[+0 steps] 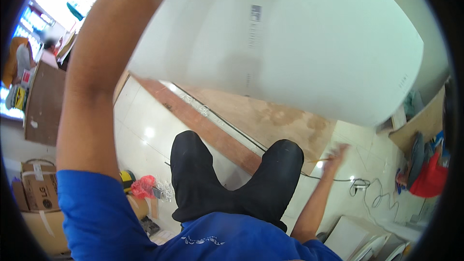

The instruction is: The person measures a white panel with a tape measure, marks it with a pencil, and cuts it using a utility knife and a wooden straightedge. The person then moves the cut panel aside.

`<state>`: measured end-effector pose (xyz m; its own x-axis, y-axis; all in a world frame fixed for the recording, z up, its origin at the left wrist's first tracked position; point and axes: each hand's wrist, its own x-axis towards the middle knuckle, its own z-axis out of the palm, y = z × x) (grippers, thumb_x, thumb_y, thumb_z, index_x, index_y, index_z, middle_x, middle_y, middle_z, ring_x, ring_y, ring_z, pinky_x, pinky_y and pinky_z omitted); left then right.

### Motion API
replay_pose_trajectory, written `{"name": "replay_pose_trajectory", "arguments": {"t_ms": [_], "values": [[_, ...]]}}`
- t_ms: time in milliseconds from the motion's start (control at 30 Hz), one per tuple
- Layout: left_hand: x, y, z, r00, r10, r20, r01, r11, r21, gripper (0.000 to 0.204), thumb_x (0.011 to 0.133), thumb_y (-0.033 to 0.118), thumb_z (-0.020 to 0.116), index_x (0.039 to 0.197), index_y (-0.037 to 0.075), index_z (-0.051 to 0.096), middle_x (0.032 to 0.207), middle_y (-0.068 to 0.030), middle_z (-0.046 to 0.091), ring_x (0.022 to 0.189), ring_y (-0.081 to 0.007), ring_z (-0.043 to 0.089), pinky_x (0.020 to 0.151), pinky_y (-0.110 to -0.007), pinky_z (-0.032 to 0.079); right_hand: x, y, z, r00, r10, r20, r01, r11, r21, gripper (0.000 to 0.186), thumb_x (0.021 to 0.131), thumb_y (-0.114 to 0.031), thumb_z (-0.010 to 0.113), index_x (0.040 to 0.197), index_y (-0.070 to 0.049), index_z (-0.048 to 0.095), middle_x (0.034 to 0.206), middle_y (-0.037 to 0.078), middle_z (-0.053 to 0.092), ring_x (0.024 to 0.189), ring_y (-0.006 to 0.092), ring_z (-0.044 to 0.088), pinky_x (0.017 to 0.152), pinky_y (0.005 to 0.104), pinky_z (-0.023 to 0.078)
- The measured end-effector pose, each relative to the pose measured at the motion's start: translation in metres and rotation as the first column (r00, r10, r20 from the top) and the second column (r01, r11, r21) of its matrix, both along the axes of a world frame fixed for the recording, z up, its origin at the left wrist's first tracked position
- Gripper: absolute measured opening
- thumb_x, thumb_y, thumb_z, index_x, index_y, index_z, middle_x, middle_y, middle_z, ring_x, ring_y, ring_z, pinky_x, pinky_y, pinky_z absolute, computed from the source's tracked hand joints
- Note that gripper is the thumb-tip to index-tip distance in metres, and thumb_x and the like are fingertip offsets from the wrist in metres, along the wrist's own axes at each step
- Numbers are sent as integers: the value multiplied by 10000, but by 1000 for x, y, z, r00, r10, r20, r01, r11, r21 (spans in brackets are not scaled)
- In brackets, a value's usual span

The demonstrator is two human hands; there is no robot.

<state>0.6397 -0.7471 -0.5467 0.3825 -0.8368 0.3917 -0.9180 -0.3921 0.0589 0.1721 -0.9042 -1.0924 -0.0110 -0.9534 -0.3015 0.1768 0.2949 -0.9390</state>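
Note:
A large white sheet or panel [309,53] with small printed marks rises across the upper view, its lower edge curving above the floor. My left arm [96,72] reaches up along its left side; the hand lies beyond the top edge, so its grip is hidden. Low on the right, past my knee, my right hand [336,158] is smeared by motion. A thin brownish streak shows beside its fingers, too blurred to name. Beneath the sheet lies a brown wooden board [270,116], and a reddish-brown strip of wood [193,121] runs diagonally in front of my knees.
A black cable [333,178] crosses the tiled floor to a tangle at the right. Cardboard boxes [43,186] and a red plastic bag [143,186] sit at the left. Whitish boxes [355,239] stand lower right. Another person [50,53] is far off at the upper left.

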Motion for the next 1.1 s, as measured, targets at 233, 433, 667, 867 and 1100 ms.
{"name": "replay_pose_trajectory", "arguments": {"t_ms": [233, 433, 667, 867, 1100], "values": [[9, -29, -52, 964, 230, -136, -209, 965, 157, 314, 981, 186, 635, 1148, -68, 716, 1202, -226, 705, 1127, -349, 643, 975, -498, 495, 134, 48, -132, 423, 760, 493, -893, 441, 87, 812, 997, -454, 653, 1618, -180, 206, 1611, 75, 411, 964, 219, 590, 594, 233, 483], [19, 4, -105, 992, 92, 89, -99, 992, 81, 257, 974, 208, 619, 1057, -22, 699, 928, -158, 716, 865, -280, 674, 794, -433, 526, 192, 63, -128, 541, 697, 471, -841, 430, 329, 720, 1000, -417, 667, 1564, -150, 308, 1487, 40, 530, 923, 180, 618, 487, 206, 372], [36, 128, -59, 838, 421, 346, -394, 907, -149, 610, 907, 696, 572, 1271, 223, 696, 1175, -138, 711, 1097, -269, 672, 1056, -485, 453, 254, 73, -126, 444, 613, 654, -892, 373, 257, 433, 952, -443, 737, 1224, -169, 542, 1096, -44, 598, 760, 102, 586, 449, 185, 319], [147, 183, -22, 814, 563, 142, -561, 826, -62, 621, 977, 561, 566, 1388, 100, 634, 1158, -168, 724, 1036, -281, 705, 965, -424, 527, 257, 78, -84, 122, 739, 663, -987, 163, 0, 344, 903, -379, 814, 1054, -131, 629, 876, -50, 617, 566, 32, 499, 424, 190, 324], [277, 199, -172, 725, 640, -254, -622, 767, 157, 334, 967, 274, 635, 1016, -39, 741, 915, -154, 732, 826, -225, 649, 792, -399, 514, 204, 84, -35, 63, 929, 366, -998, 50, 45, 229, 985, -280, 726, 1025, -60, 675, 714, -8, 609, 477, 31, 460, 399, 206, 343]]}}
